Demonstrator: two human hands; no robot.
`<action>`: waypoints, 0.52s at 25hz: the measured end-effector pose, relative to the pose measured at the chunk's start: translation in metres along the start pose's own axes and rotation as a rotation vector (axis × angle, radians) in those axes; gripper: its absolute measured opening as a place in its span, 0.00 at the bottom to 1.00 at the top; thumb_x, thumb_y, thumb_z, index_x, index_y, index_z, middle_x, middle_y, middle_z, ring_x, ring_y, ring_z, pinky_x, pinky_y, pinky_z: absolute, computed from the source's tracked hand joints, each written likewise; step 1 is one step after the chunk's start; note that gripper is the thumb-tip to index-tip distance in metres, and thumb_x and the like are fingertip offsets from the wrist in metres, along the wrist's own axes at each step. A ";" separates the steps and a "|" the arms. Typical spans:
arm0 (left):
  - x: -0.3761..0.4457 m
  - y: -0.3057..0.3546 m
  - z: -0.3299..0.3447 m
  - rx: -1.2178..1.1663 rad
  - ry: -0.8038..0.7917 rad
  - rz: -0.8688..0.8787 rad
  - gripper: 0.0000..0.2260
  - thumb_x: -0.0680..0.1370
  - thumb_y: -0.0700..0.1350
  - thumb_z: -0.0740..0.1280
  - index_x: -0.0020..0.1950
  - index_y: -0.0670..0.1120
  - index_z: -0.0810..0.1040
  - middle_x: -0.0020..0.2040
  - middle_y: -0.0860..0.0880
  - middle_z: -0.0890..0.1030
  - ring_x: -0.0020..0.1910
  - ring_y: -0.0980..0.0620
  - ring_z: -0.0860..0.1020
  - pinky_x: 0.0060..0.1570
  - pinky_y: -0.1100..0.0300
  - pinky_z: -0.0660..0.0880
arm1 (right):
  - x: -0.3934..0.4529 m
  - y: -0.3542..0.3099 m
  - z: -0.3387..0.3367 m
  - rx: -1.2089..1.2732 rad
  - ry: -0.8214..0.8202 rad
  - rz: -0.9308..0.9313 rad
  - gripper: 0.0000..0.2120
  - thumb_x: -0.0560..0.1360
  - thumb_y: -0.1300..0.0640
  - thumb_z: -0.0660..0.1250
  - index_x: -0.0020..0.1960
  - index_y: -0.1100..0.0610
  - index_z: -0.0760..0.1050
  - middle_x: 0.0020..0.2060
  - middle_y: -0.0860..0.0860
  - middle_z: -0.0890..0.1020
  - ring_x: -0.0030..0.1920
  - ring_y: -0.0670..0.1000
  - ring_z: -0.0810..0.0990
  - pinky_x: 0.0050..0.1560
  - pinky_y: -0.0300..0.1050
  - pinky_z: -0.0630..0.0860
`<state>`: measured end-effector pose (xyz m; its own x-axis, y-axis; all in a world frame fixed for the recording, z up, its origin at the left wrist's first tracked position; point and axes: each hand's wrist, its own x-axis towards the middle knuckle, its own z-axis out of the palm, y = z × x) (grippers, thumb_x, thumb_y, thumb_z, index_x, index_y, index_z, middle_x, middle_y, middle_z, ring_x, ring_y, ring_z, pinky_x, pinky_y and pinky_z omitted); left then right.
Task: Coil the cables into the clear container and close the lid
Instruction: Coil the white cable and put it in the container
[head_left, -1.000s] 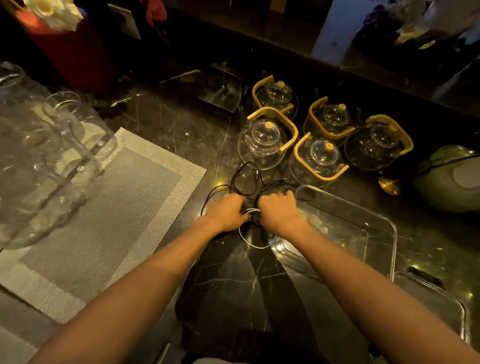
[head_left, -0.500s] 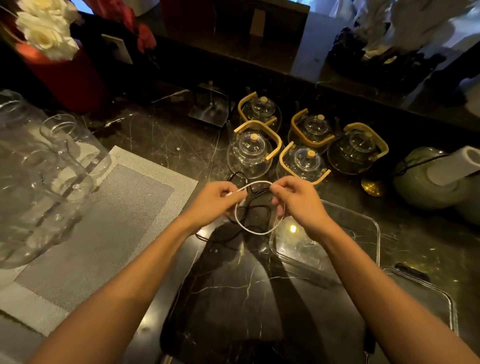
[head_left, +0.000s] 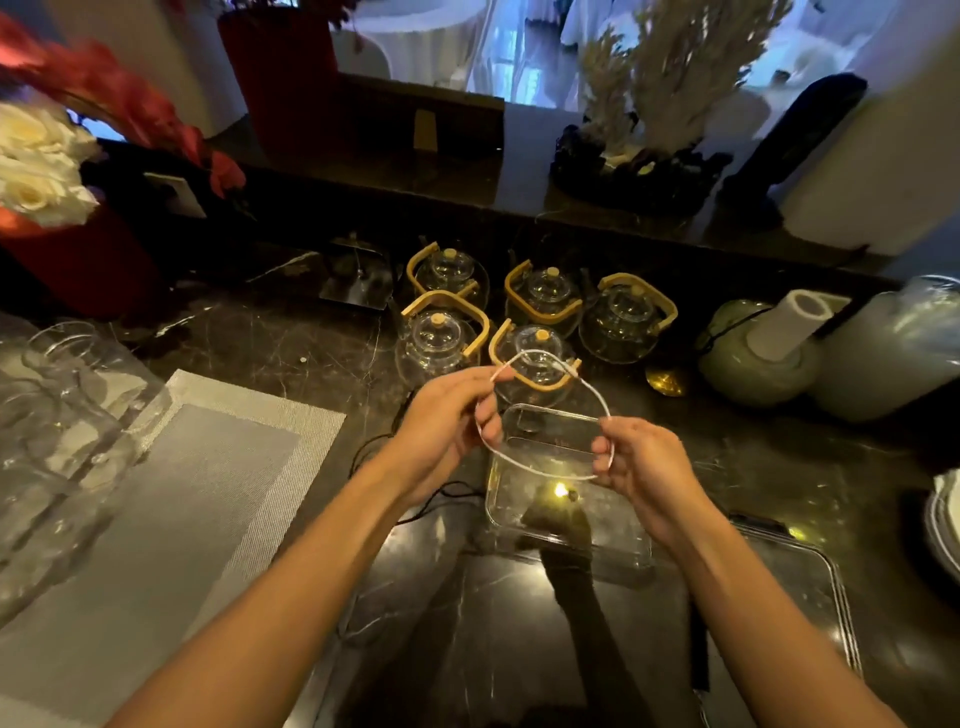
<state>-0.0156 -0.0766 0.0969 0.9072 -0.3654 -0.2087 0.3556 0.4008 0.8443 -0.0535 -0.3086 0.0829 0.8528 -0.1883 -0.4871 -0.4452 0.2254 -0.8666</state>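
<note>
A person's two hands hold a thin white cable (head_left: 545, 470) in a single loop above the dark marble surface (head_left: 291, 338). The left hand (head_left: 441, 431) pinches one side of the loop between thumb and fingers, the cable's plug end poking up past the fingertips. The right hand (head_left: 641, 467) curls its fingers around the opposite side of the loop. The loop hangs in the air directly over a clear rectangular plastic container (head_left: 566, 530), which stands open on the surface just below and between the hands. A clear flat lid with a pale rim (head_left: 810, 587) lies on the surface to the right of the container, apart from it. A thin black cable (head_left: 415, 509) trails loose on the surface beneath the left wrist, beside the container's left wall. Behind the hands, five round glass teapots with tan wooden handles (head_left: 626, 322) stand clustered together. A grey woven placemat (head_left: 171, 499) lies to the left, with clear glass pitchers (head_left: 57, 415) partly on it at the left edge. A pale green round ceramic holder with a white roll (head_left: 763, 353) stands at the right, and a red vase of white flowers (head_left: 47, 218) sits at the far left.
</note>
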 end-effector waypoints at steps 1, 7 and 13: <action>0.000 -0.004 0.008 -0.012 -0.017 -0.008 0.13 0.83 0.39 0.58 0.61 0.38 0.79 0.32 0.50 0.71 0.28 0.54 0.72 0.32 0.60 0.74 | -0.002 0.005 -0.009 -0.061 -0.002 0.057 0.07 0.82 0.61 0.64 0.54 0.63 0.79 0.35 0.56 0.84 0.30 0.50 0.82 0.30 0.44 0.80; 0.007 -0.033 0.050 0.041 -0.080 -0.106 0.08 0.82 0.36 0.57 0.54 0.42 0.75 0.31 0.50 0.69 0.25 0.56 0.65 0.27 0.64 0.63 | -0.014 0.018 -0.034 -0.543 0.038 -0.101 0.11 0.83 0.51 0.64 0.49 0.53 0.83 0.42 0.57 0.83 0.39 0.49 0.81 0.36 0.42 0.81; 0.000 -0.054 0.071 0.150 -0.161 -0.134 0.10 0.85 0.44 0.59 0.50 0.45 0.79 0.30 0.50 0.66 0.25 0.56 0.61 0.27 0.64 0.59 | -0.007 0.001 -0.035 -0.066 -0.142 -0.067 0.16 0.84 0.50 0.62 0.55 0.60 0.83 0.47 0.56 0.88 0.45 0.52 0.86 0.48 0.46 0.82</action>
<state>-0.0506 -0.1577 0.0865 0.8025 -0.5406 -0.2525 0.4221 0.2152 0.8806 -0.0699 -0.3407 0.0818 0.9093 -0.0629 -0.4114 -0.3987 0.1523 -0.9044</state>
